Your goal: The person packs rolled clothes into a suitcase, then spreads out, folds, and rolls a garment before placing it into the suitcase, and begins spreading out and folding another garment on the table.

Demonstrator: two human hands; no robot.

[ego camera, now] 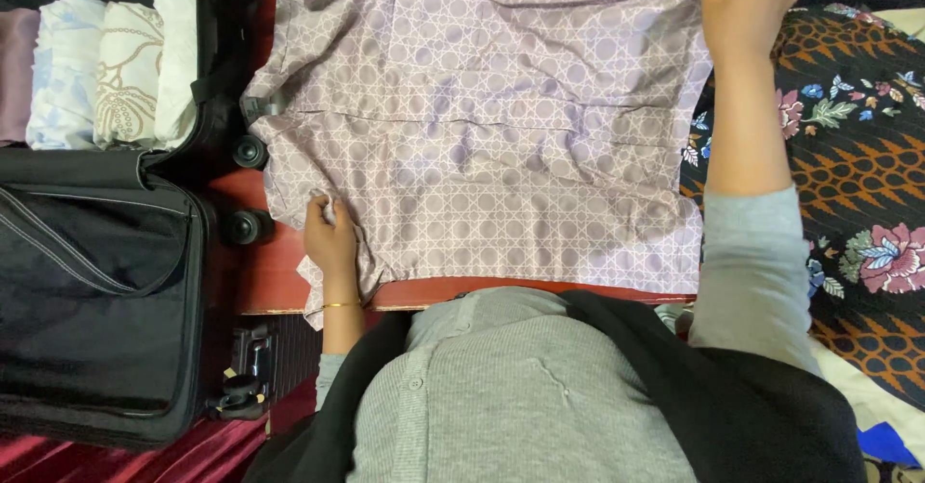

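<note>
Grey knitted sleeves and a dark wrap fill the near edge of the view, and beyond them a lilac patterned garment [482, 127] lies spread across a red surface [275, 271]. Largest thing here, it looks thin, soft and light, with a slight sheen that suggests slippery cloth; it creases readily and would sag if lifted by one point, so its edges and corners seem the best places to hold. An open black suitcase [96, 281] sits to the left with rolled pale clothes [106, 69] inside. A floral batik cloth [858, 175] lies at right. Her right hand [747, 6] rests at the far corner, grip unclear. Left hand [330, 237] pinches the near hem.
</note>
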